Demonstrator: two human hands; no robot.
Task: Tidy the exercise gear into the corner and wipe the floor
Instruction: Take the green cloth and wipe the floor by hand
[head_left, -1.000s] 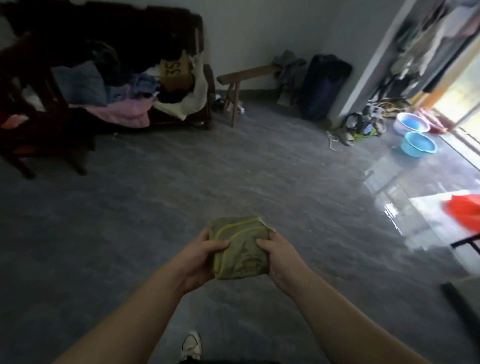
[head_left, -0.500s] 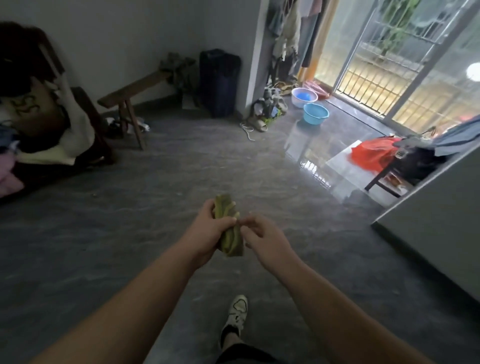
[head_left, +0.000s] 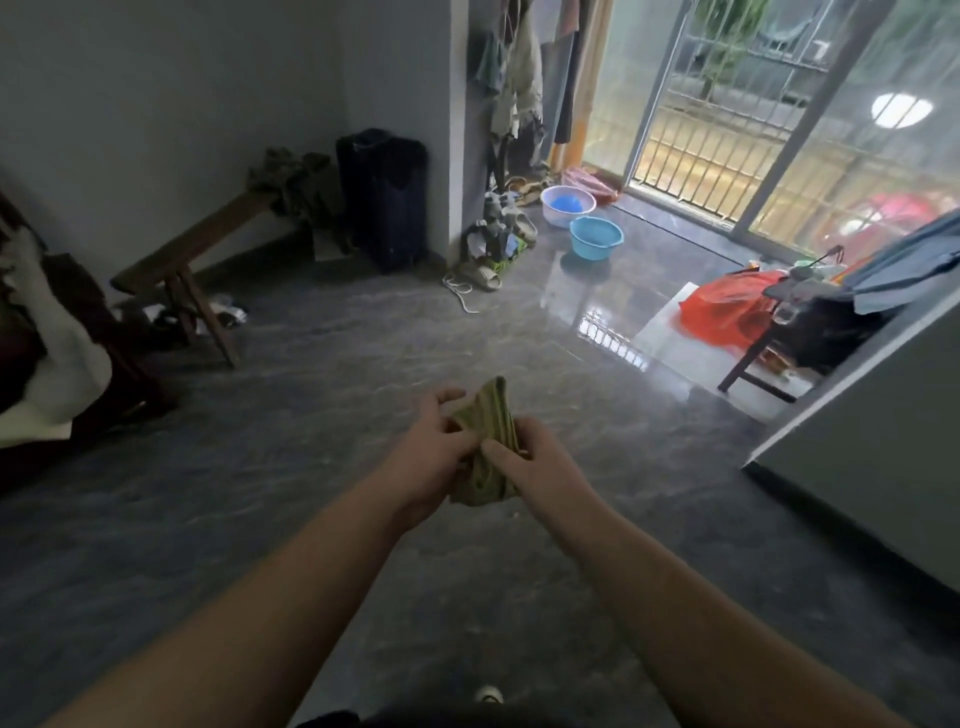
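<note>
- The left hand (head_left: 431, 457) and the right hand (head_left: 530, 462) meet in front of the person's body, both curled round a bunched green cloth (head_left: 485, 441) held in the air above the floor (head_left: 311, 415).
- The left fingers wrap the cloth's left side with the thumb pressed in; the right hand pinches its right edge between thumb and fingers. Neither hand is spread wide, and the two almost touch through the fabric.
- The cloth looks soft, light and limp: it crumples into folds, one corner poking up above the hands and a lump hanging below them. As a judgement, it will sag wherever it is not supported, so a flat pad under the palm would suit wiping better than a pinch at the edge.
- Whether the cloth is damp cannot be told.
- Beyond the cloth and to its right, the floor is glossy and mirrors the window bars; that patch may be slippery.
- Farther from the cloth, at the wall corner, stand a blue basin (head_left: 596, 237) and a white basin (head_left: 567, 206), with slippers (head_left: 480, 274) just beside them.
- Well to the cloth's left stands a wooden bench (head_left: 192, 249); a dark suitcase (head_left: 382, 197) stands behind it.
- No exercise gear can be clearly made out.
</note>
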